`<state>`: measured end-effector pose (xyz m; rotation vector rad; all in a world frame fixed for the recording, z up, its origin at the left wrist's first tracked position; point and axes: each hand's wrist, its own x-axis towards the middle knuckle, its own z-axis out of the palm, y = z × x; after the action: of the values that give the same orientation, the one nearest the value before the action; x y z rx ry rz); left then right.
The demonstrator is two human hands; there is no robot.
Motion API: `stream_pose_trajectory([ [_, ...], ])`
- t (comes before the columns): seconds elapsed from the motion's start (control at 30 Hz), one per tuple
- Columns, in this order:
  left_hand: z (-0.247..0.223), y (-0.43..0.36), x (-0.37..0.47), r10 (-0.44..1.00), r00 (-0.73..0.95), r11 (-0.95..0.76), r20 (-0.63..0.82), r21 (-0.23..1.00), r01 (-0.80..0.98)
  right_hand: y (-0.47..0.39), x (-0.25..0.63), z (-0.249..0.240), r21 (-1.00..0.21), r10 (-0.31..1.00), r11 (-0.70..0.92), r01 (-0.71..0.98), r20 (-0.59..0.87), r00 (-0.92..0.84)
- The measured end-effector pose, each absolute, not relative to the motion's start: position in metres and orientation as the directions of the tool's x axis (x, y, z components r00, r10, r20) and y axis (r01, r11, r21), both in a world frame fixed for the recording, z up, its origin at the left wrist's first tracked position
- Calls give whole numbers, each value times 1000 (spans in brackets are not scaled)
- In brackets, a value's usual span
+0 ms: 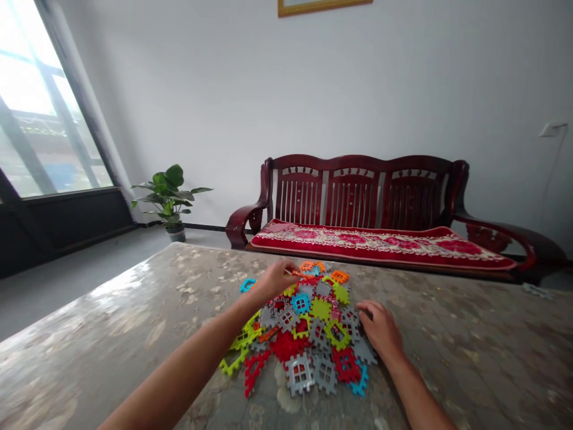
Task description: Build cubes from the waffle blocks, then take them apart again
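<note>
A heap of flat plastic interlocking building pieces with toothed edges lies on the table in front of me. My left hand (278, 278) reaches over the far left of the heap, its fingers pinched on an orange interlocking piece (301, 274) seen nearly edge-on. My right hand (381, 327) rests at the heap's right side, fingers loosely bent and apart, with the fingertips beside a grey window piece (350, 316). I see nothing held in it. Around them lie a lime square piece (321, 309), a blue window piece (301, 303) and a red piece (286, 346).
The table (147, 316) has a patterned grey-brown cover. Behind it stands a dark red wooden bench (353, 197) with a red floral cushion (358, 237). A potted plant (170, 191) is at the back left, near a window (49, 119). A small grey item (537, 291) lies at the table's far right.
</note>
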<state>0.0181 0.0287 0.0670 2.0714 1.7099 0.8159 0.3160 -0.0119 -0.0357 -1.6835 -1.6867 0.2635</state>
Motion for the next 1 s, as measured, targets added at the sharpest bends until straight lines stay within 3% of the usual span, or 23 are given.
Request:
stream_pose_trajectory([
  [0.1, 62, -1, 19, 949, 220, -311, 225, 573, 758, -9, 318, -38, -643, 931, 128, 755, 340, 132],
  [0.2, 53, -37, 23, 922, 306, -384, 238, 453, 804, -5, 320, -42, -706, 933, 140, 695, 328, 146],
  [0.3, 43, -74, 34, 911, 331, -398, 248, 308, 864, -2, 319, -39, -844, 946, 127, 521, 261, 192],
  [0.43, 29, -100, 48, 871, 460, -488, 171, 208, 848, -7, 321, -12, -959, 950, 127, 252, 191, 247],
  [0.53, 23, -99, 50, 841, 510, -538, 178, 184, 823, -14, 332, 21, -963, 956, 151, 224, 200, 213],
  [0.67, 23, -88, 44, 840, 498, -534, 215, 162, 830, -23, 357, 57, -940, 977, 140, 311, 183, 112],
  [0.77, 26, -89, 38, 844, 475, -520, 249, 163, 838, -39, 380, 63, -877, 996, 85, 472, 75, -41],
  [0.9, 30, -106, 31, 834, 475, -532, 279, 185, 826, -83, 400, 45, -666, 970, 153, 730, -41, -240],
  [1.0, 30, -119, 28, 813, 520, -572, 263, 189, 798, -114, 401, 25, -528, 954, 181, 830, -112, -279],
])
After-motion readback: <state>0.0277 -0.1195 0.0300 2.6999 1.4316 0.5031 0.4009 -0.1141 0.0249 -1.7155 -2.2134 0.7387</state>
